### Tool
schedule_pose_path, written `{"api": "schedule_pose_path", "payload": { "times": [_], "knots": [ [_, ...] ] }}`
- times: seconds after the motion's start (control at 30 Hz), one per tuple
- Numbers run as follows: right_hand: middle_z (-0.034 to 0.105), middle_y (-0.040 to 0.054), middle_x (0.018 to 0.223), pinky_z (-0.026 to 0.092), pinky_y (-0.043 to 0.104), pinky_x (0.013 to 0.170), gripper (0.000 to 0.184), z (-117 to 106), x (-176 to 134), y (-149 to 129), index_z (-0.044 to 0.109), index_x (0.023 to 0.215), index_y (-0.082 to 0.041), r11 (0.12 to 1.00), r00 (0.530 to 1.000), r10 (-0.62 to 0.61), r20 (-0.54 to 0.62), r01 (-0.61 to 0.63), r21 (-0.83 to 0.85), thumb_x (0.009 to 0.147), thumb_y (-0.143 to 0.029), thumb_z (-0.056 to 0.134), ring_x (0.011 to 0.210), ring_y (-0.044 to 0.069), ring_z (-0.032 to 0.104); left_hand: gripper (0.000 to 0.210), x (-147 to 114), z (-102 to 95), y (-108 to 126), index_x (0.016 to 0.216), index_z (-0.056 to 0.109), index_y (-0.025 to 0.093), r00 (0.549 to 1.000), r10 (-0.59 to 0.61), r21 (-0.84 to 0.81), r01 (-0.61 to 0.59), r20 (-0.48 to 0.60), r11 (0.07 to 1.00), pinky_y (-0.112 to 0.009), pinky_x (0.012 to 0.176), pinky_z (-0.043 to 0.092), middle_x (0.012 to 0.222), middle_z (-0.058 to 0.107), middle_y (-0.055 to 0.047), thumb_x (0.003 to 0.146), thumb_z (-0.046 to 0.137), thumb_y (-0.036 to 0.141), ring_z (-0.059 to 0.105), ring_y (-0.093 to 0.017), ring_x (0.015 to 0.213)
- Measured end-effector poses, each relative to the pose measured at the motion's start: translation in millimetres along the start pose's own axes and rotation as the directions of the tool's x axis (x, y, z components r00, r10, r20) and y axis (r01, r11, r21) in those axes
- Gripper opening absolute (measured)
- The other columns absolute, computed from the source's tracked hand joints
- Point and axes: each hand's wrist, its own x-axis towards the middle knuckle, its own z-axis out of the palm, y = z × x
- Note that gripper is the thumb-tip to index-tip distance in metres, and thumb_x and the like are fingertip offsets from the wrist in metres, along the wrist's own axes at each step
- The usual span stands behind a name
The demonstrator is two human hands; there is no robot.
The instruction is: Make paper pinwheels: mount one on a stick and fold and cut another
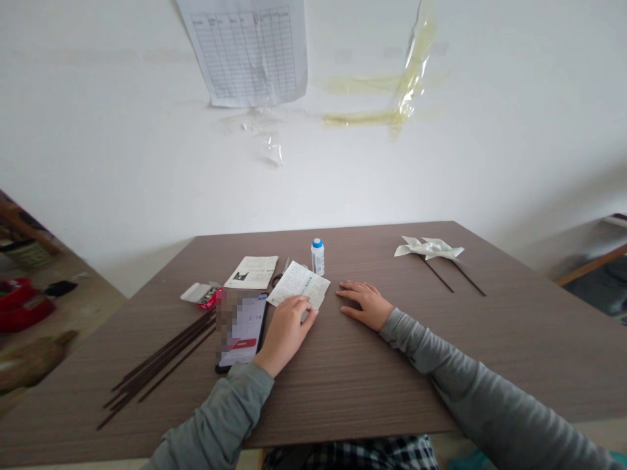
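Observation:
My left hand (290, 324) grips the near edge of a square sheet of printed paper (300, 282), fingers on top and thumb at its lower right corner. The sheet is tilted up off the table. My right hand (366, 304) lies on the tabletop to the right of the sheet, fingers spread, holding nothing. Just behind the sheet stands a white glue bottle (318, 259) with a blue cap. Scissors (277, 279) are partly hidden by the sheet. More printed paper squares (252, 272) lie to the left.
A phone (243, 331) lies left of my left hand. Beyond it are a small red-and-white box (202, 295) with small metal bits and several thin dark sticks (157, 362). Two paper pinwheels (428, 249) on sticks lie at the right. A wall (343, 189) rises behind the table (494, 352).

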Motion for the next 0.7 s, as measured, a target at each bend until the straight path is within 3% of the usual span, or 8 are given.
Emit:
{"api": "schedule_pose_path", "payload": {
  "times": [0.1,0.2,0.47,0.7],
  "knots": [
    [0.077,0.0146,0.189,0.05,0.077,0.153,0.052,-0.1,1.4,6.2,0.091,0.169,-0.035,1.0,0.999,-0.012,-0.029,0.012,0.013,0.119,-0.048,0.084,0.181,0.046,0.068,0.031,-1.8,6.9,-9.9,0.141,0.094,0.026,0.999,0.018,0.059,-0.016,-0.041,0.998,-0.066,0.148,0.062,0.167,0.091,-0.018,0.117,0.075,0.024,0.081,-0.041,0.166],
    [0.081,0.0152,0.184,0.056,0.073,0.151,0.049,-1.4,2.9,12.1,0.093,0.165,-0.033,0.999,0.998,-0.035,-0.057,0.037,0.031,0.117,-0.044,0.085,0.174,0.045,0.075,0.041,-4.5,11.4,-13.7,0.156,0.092,0.025,1.0,-0.011,0.135,0.013,-0.01,0.991,-0.072,0.15,0.058,0.181,0.083,-0.021,0.119,0.075,0.031,0.074,-0.046,0.175],
    [0.087,0.0171,0.175,0.061,0.07,0.147,0.047,-7.8,4.2,20.5,0.094,0.162,-0.027,0.992,0.993,-0.066,-0.101,0.076,0.096,0.12,-0.039,0.077,0.164,0.043,0.083,0.046,-13.4,14.6,4.2,0.168,0.089,0.026,0.994,-0.059,0.177,0.042,0.093,0.983,-0.079,0.155,0.048,0.188,0.077,-0.022,0.127,0.07,0.037,0.067,-0.048,0.181],
    [0.085,0.017,0.179,0.059,0.072,0.149,0.05,-4.5,4.2,17.3,0.093,0.165,-0.028,0.99,0.982,-0.078,-0.174,0.096,0.1,0.117,-0.035,0.079,0.168,0.044,0.08,0.045,-12.8,16.7,11.6,0.166,0.092,0.03,0.993,0.024,0.117,-0.038,0.118,0.992,-0.073,0.153,0.055,0.185,0.08,-0.02,0.124,0.081,0.041,0.074,-0.047,0.174]
  ]
}}
